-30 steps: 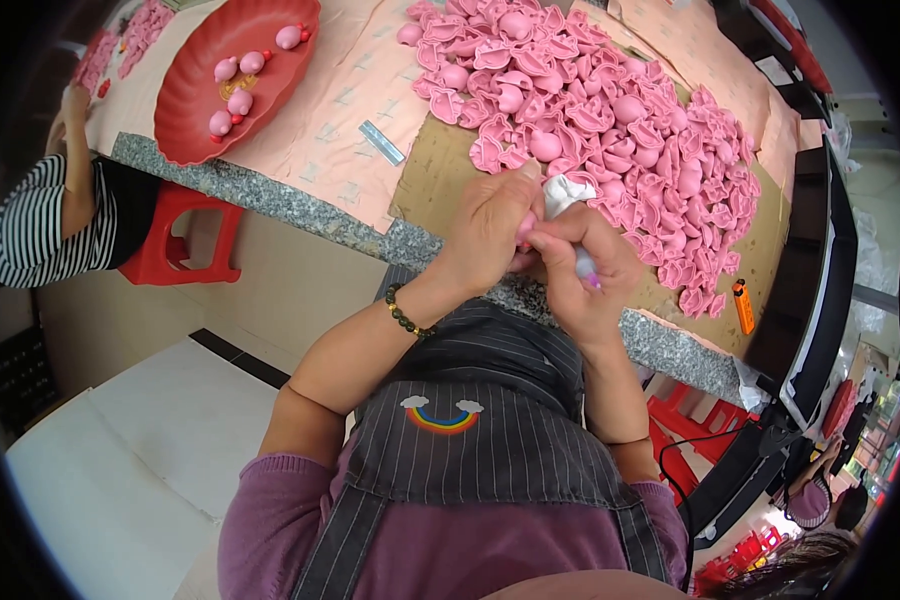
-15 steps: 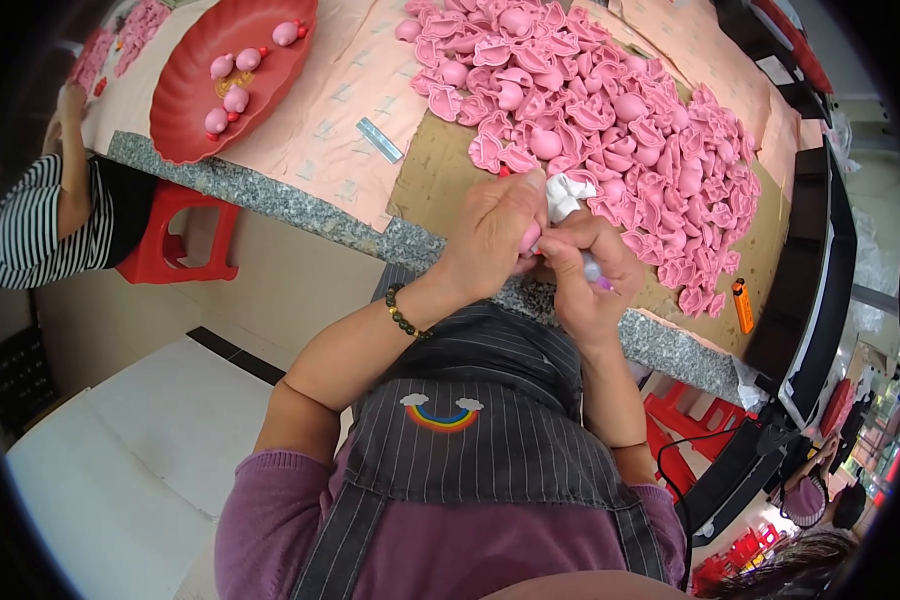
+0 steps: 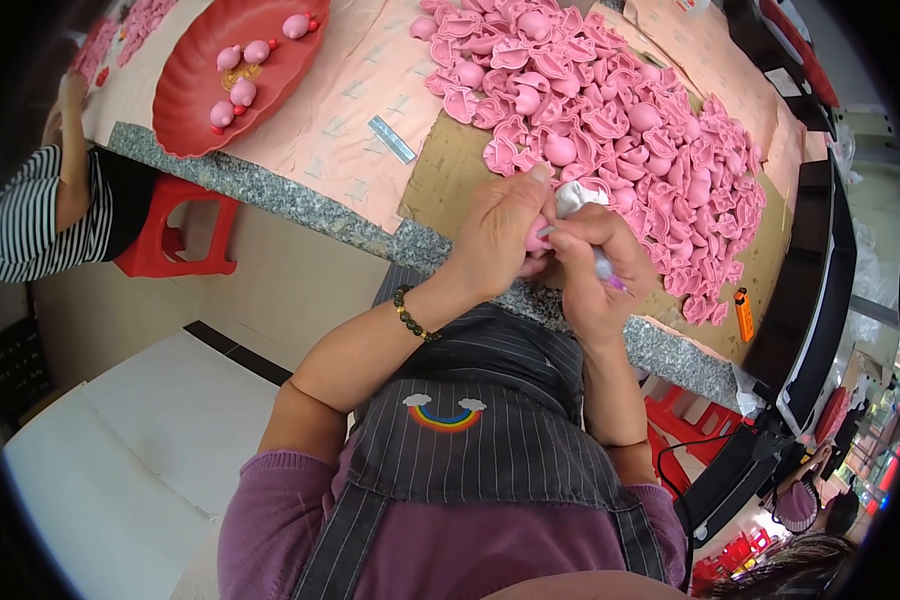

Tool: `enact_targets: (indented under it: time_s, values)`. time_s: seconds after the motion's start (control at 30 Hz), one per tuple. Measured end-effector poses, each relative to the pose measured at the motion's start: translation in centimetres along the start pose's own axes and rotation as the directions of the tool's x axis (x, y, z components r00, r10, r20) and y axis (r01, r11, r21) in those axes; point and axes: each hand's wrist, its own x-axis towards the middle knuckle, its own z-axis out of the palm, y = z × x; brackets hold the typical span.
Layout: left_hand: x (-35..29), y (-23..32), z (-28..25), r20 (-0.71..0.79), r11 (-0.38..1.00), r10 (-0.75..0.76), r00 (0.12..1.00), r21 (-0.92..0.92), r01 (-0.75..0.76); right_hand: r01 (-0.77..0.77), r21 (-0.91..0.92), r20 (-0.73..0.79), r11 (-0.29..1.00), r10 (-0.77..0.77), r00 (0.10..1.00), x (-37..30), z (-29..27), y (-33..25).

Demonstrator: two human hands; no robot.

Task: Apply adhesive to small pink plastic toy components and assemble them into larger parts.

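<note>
Over the table's near edge, my left hand (image 3: 498, 232) is closed round a small pink, rounded rubbery piece (image 3: 538, 236), most of it covered by the fingers. Close against it on the right, my right hand (image 3: 602, 265) is pinched, thumb and forefinger at the pink piece with a small pale tip between them. A whitish tube with a purple end (image 3: 615, 282) lies in the right hand's curled fingers. Just beyond both hands is a crumpled white cloth (image 3: 577, 197). A large heap of pink moulded pieces (image 3: 610, 125) spreads past it on brown cardboard (image 3: 438, 170).
At far left, a red scalloped tray (image 3: 175, 120) bears several pink balls with red bits. A flat metallic strip (image 3: 392, 139) lies on pink paper; an orange lighter or cutter (image 3: 744, 315) is at right. Another person in a striped sleeve (image 3: 35, 225) sits left beside a red stool (image 3: 185, 230).
The view has shifted slightly. My fingers have turned a little, showing more of the pink piece and the pale tip at it. A red bit above my left hand is now out of sight.
</note>
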Motion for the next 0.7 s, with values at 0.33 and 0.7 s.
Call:
enact_targets:
  time_s: [0.33,0.7]
  values:
    - [0.3,0.3,-0.4,0.043,0.965,0.052,0.998,0.255,-0.061,0.126,-0.165,0.077,0.978,-0.115,0.99,-0.8,-0.6,1.0]
    - [0.0,-0.7,-0.3,0.069,0.951,0.161,0.984,0.257,-0.174,0.158,-0.176,0.037,0.972,-0.154,0.987,-1.3,-1.0,1.5]
